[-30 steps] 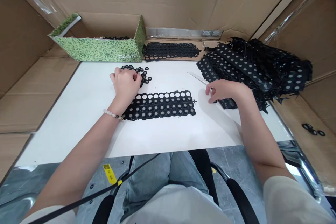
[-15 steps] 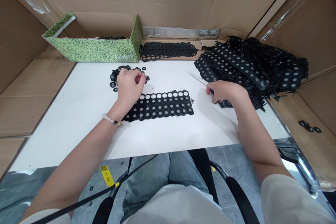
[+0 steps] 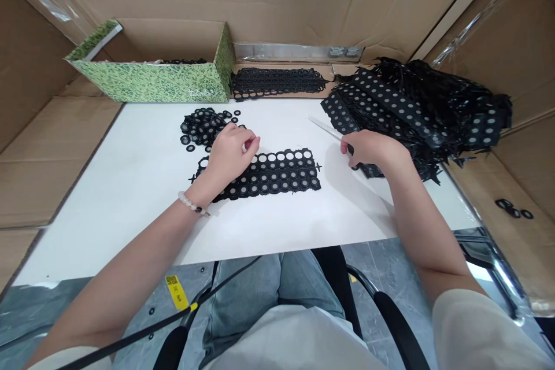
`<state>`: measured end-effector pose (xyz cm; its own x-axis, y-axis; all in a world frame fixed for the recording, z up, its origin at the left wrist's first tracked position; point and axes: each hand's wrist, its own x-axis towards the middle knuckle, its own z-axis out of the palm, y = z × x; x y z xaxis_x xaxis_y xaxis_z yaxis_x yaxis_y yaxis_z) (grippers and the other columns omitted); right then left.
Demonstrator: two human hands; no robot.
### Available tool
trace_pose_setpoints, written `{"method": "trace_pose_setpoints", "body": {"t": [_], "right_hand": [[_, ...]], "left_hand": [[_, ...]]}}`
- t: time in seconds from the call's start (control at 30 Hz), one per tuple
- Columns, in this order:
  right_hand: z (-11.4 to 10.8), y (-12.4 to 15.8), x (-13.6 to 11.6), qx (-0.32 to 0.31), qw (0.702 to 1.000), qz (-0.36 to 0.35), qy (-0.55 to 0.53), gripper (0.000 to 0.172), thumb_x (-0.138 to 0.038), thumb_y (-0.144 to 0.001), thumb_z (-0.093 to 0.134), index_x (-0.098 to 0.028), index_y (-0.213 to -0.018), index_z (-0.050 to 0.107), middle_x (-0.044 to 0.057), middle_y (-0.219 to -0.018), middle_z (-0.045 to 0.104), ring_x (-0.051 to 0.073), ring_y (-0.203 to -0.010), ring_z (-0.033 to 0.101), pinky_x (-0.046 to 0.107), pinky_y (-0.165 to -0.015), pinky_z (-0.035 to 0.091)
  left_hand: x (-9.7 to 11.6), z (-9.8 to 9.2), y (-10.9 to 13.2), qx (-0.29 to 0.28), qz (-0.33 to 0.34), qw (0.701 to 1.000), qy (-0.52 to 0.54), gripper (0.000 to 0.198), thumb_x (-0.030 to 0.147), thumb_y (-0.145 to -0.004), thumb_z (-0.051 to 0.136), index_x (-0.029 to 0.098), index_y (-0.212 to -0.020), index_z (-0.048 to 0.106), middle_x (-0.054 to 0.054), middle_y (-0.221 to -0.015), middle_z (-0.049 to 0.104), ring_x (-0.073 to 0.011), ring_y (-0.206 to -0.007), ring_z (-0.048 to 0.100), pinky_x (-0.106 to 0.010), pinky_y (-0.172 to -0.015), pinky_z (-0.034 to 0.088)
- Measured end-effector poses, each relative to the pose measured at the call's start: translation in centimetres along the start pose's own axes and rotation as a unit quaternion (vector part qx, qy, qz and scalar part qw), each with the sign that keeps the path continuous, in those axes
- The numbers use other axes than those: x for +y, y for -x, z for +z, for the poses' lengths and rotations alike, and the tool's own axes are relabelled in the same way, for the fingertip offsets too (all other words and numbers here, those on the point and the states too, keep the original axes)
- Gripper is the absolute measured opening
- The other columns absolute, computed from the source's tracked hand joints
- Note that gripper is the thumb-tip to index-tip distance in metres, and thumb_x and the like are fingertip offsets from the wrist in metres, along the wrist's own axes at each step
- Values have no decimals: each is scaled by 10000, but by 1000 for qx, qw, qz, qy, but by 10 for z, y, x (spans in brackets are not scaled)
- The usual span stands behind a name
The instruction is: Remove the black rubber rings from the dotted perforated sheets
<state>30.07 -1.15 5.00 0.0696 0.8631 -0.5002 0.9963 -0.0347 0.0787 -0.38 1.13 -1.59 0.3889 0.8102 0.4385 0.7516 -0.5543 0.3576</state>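
My left hand [image 3: 232,153] hovers over the upper left end of a black perforated sheet [image 3: 277,173], fingertips drawn together; I cannot tell if they hold anything. Just behind it lies a heap of loose black rings [image 3: 202,127]. My right hand [image 3: 366,149] pinches a small black piece at its fingertips, beside a steel ruler [image 3: 325,129]. Under that hand, a black strip [image 3: 373,171] runs out from the large pile of dotted black perforated strips [image 3: 411,110].
A green patterned box [image 3: 147,84] holds some black material at the back left of the white board [image 3: 130,214]. A black lattice strip stack [image 3: 277,82] lies on cardboard behind the board. Several rings [image 3: 511,208] rest on cardboard at right.
My left hand has moved right and toward me, off the ring heap and onto the sheet, uncovering more rings. My right hand has barely moved.
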Motion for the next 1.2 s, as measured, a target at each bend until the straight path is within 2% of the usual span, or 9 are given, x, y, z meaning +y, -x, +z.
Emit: {"method": "trace_pose_setpoints", "body": {"t": [0.17,0.27,0.37,0.47,0.6,0.67,0.87,1.07,1.2], "right_hand": [[0,-6,9,-24,995,-40,-90,297,-82,-720,753,-198,-989,703,39,-860,704,168,-602,658,286,-586,467],[4,-10,2,33,969,-149,-195,246,-127,-710,782,-208,-928,704,8,-781,709,162,-637,668,278,-648,482],[17,-13,-22,120,867,-255,-411,236,-237,-722,802,-209,-904,654,-11,-734,694,143,-661,657,265,-666,496],[36,-16,-54,77,751,-317,-573,305,-296,-708,807,-214,-920,604,-23,-723,681,136,-625,649,273,-637,538],[53,-17,-78,51,694,-351,-627,266,-284,-726,776,-207,-927,620,-17,-724,689,150,-675,693,292,-681,580],[55,-19,-77,69,697,-353,-620,240,-265,-764,731,-207,-980,642,3,-785,723,164,-745,718,302,-711,589],[47,-29,-56,236,775,-329,-485,128,-205,-828,642,-205,-943,698,38,-944,759,187,-898,718,327,-795,581],[45,-30,-55,257,803,-319,-433,123,-183,-838,609,-200,-898,715,24,-895,762,179,-842,709,296,-737,558],[48,-32,-56,243,817,-327,-409,123,-192,-851,600,-201,-893,716,23,-911,765,175,-825,704,296,-743,539]], "left_hand": [[2,-4,-1,15,-10,1000,-3,318,297,-949,467,207,-651,537,-54,-693,642,-230,-795,550,-371,-765,460],[5,-8,-1,-1,6,1000,22,335,322,-962,466,201,-669,575,-55,-695,657,-229,-797,554,-375,-781,458],[13,-11,0,-94,73,989,90,343,403,-978,492,192,-767,661,-63,-773,710,-236,-852,573,-373,-815,467],[22,-10,2,-169,111,970,134,315,457,-960,555,199,-866,711,-64,-830,725,-239,-908,581,-350,-808,475],[24,-6,3,-170,108,970,135,280,362,-974,508,196,-864,705,-60,-823,715,-229,-900,589,-343,-810,479],[17,-6,1,-133,77,981,119,270,319,-959,494,193,-826,693,-54,-808,714,-224,-877,594,-346,-814,477],[-15,-16,-10,19,-101,994,32,192,275,-887,538,188,-795,682,-43,-772,693,-215,-809,590,-348,-799,475],[-9,-4,-3,-125,68,990,24,348,390,-935,584,220,-1205,722,-80,-1165,742,-281,-1034,551,-439,-959,442],[-2,11,1,-173,110,978,28,295,335,-986,509,241,-1125,752,-54,-1198,748,-278,-1074,531,-447,-995,417]]}}
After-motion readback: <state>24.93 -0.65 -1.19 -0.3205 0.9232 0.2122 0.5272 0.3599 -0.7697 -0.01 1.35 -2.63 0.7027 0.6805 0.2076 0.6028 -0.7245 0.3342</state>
